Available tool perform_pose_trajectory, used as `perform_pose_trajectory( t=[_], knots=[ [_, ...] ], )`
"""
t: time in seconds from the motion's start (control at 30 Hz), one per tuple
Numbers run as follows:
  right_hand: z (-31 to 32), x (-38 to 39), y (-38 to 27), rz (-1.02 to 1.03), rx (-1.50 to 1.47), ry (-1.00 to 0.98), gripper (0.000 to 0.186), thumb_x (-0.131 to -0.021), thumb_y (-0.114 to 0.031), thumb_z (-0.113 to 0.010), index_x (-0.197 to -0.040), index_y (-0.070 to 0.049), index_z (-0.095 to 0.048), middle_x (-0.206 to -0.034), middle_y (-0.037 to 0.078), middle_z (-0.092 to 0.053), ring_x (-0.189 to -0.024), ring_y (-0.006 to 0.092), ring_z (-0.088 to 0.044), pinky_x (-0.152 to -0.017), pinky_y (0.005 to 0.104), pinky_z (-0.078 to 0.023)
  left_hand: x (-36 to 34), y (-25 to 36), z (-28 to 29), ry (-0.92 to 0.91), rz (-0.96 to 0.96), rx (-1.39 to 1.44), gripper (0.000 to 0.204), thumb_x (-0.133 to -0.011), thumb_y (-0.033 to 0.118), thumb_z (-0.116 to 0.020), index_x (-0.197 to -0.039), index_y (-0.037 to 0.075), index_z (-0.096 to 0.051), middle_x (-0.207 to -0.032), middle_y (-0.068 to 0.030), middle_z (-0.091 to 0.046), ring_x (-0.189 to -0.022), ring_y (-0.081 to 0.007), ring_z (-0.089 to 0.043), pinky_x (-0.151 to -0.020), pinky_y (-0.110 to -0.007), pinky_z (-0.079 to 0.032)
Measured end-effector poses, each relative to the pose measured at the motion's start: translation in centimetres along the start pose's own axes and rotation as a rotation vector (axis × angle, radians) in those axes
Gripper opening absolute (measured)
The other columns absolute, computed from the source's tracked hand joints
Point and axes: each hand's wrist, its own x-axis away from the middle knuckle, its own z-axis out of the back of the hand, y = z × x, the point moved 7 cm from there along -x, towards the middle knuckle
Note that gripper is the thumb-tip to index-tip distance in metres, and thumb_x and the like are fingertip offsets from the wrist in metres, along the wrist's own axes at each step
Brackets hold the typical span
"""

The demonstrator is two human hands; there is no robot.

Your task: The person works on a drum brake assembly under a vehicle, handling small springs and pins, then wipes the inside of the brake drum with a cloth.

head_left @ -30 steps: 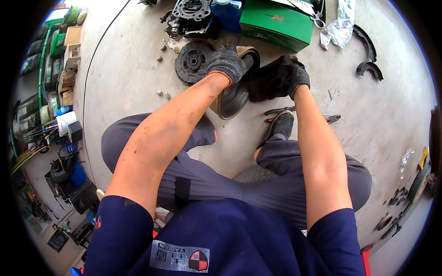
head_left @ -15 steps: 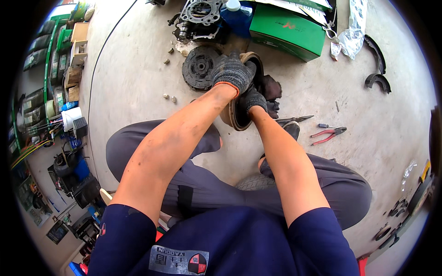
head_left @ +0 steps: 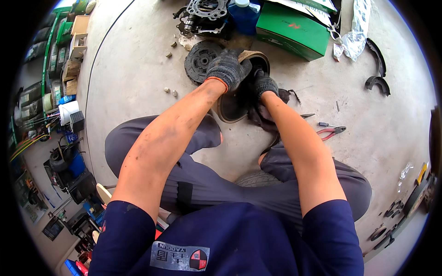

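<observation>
A brake drum (head_left: 226,118) with a rusty rim stands tilted on the floor before me, its dark hollow facing right and toward me. My left hand (head_left: 226,69), in a dark grey knit glove with an orange cuff, is closed on its upper left rim. Inside the hollow, near the right wall, is my gloved right hand (head_left: 266,85), its fingers curled. A bunched dark rag (head_left: 263,116) shows beneath that hand and wrist and appears gripped by it; the fingertips are partly hidden. Behind my left hand lies a round clutch disc (head_left: 202,60).
Engine parts (head_left: 207,16), a blue bottle (head_left: 244,17) and a green box (head_left: 292,32) stand at the far side. Several small metal nuts (head_left: 168,54) lie on the left. To the right are red-handled pliers (head_left: 332,132), a screwdriver (head_left: 327,124) and curved brake shoes (head_left: 378,64).
The drum has turned so more of its hollow faces me. My right hand has moved right and away from me, and the rag has shifted nearer to me. My left hand stays at the rim.
</observation>
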Motion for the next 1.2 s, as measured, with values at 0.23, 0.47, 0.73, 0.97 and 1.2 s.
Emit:
perform_pose_trajectory(
  t=[0.23, 0.47, 0.73, 0.97, 1.2],
  knots=[
    [-9.1, 2.3, 0.8, -0.123, -0.104, -0.038, 0.064, -0.085, -0.038, -0.064, -0.141, -0.009, -0.05, -0.132, 0.023, -0.059, -0.13, 0.0344, -0.052, -0.107, 0.0397, -0.044, 0.6, -2.6, -0.7, 0.052, 0.074, 0.088, 0.058, -0.087, 0.044, -0.067, -0.133, 0.011, -0.057, -0.13, -0.0218, -0.059, -0.121, -0.0388, -0.056, -0.103, -0.046, -0.046],
    [-1.2, 5.8, -1.0, 0.174, 0.032, -0.658, 0.058, -0.093, -0.051, -0.053, -0.124, -0.003, -0.063, -0.111, 0.015, -0.069, -0.1, 0.021, -0.062, -0.091, 0.0365, -0.049, 1.8, -5.4, -1.7, -0.191, 0.202, -0.005, 0.069, -0.083, 0.038, -0.071, -0.141, 0.01, -0.048, -0.135, -0.0243, -0.056, -0.125, -0.0393, -0.055, -0.104, -0.046, -0.045],
    [15.2, 1.3, 2.6, -0.015, 0.134, -0.289, 0.047, -0.074, -0.019, -0.073, -0.117, -0.001, -0.066, -0.108, 0.019, -0.068, -0.096, 0.0305, -0.066, -0.082, 0.0409, -0.053, 4.0, -15.0, -4.1, 0.006, 0.25, 0.334, 0.057, -0.088, 0.027, -0.064, -0.139, 0.006, -0.05, -0.124, -0.022, -0.064, -0.111, -0.0352, -0.064, -0.097, -0.04, -0.049],
    [7.8, 0.2, -0.6, 0.101, -0.065, -0.62, 0.018, -0.082, -0.017, -0.067, -0.086, 0.001, -0.069, -0.08, 0.011, -0.068, -0.07, 0.0206, -0.063, -0.064, 0.0367, -0.052, 11.2, -22.7, -11.8, -0.154, 0.85, 0.975, 0.046, -0.09, 0.019, -0.059, -0.131, -0.002, -0.055, -0.113, -0.0215, -0.067, -0.096, -0.0312, -0.068, -0.087, -0.039, -0.055],
    [0.7, -1.6, -2.3, 0.017, 0.324, -0.747, 0.035, -0.086, -0.031, -0.066, -0.109, -0.005, -0.069, -0.092, 0.005, -0.064, -0.078, 0.0167, -0.055, -0.069, 0.0336, -0.048, 14.1, -24.3, -14.2, -0.291, 0.739, 0.658, 0.048, -0.089, 0.027, -0.061, -0.128, 0.001, -0.059, -0.122, -0.0197, -0.063, -0.106, -0.027, -0.064, -0.093, -0.037, -0.049]
  ],
)
